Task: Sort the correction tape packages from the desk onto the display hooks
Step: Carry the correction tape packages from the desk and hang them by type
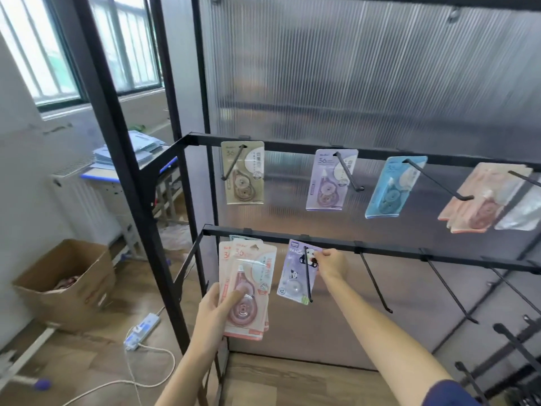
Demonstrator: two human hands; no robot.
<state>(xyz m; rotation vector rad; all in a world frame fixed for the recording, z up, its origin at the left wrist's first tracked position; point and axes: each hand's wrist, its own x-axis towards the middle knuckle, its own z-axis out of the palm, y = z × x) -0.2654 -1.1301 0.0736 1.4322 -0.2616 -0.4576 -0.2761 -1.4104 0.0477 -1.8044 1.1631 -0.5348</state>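
My left hand grips a stack of pink correction tape packages, held upright in front of the rack's lower left. My right hand pinches the top right corner of a purple panda package that hangs on the leftmost hook of the lower rail. On the upper rail hang a beige package, a lilac package, a blue package and a bunch of pink packages.
Further lower-rail hooks to the right carry nothing. A black rack post stands left of my hands. On the floor at left are a cardboard box and a power strip with its cable. A desk with blue stacks stands behind.
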